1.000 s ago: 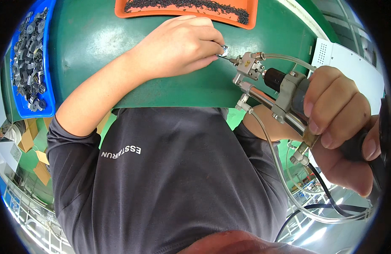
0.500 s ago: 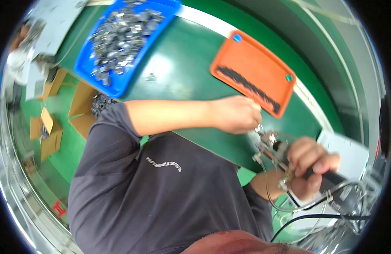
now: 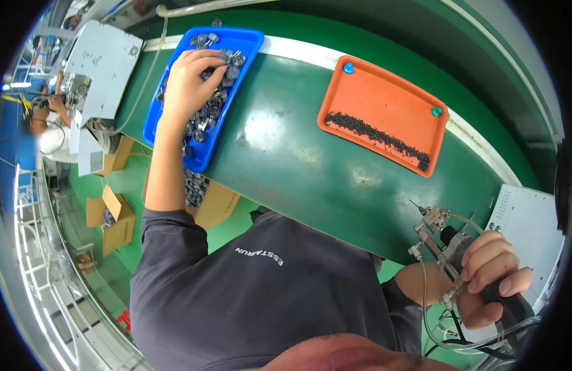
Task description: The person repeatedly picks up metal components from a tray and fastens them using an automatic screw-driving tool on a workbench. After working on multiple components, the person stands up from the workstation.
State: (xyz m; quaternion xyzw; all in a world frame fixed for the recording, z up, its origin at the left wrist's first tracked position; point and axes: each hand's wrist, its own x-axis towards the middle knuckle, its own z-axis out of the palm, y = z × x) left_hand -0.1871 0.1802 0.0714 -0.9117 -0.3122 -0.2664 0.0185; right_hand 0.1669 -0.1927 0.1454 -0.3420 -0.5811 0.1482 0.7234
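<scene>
My left hand (image 3: 192, 83) reaches into the far-left blue tray (image 3: 205, 162), thumb and fingertips closing on a small grey metal part (image 3: 231, 63) with a round end. Similar loose parts (image 3: 210, 111) lie around and under the hand, and the palm hides some of them. At the right, my right hand (image 3: 493, 272) is wrapped round the dark handle of a power screwdriver (image 3: 454, 248). Its metal head, fitted with clear air tubes, ends in a thin tip pointing up and left over the green table (image 3: 298, 179). Nothing touches that tip.
An orange tray (image 3: 385, 93) at the back right holds a band of tiny black pieces (image 3: 378, 139) and two small caps. Cardboard boxes (image 3: 215, 207) stand below the table's left edge. A white metal box (image 3: 522, 219) is by the right hand; another person (image 3: 54, 136) sits far left.
My left hand has left the screwdriver's tip and moved far left into the blue tray. The screwdriver, still in my right hand, appears slightly lower and further right.
</scene>
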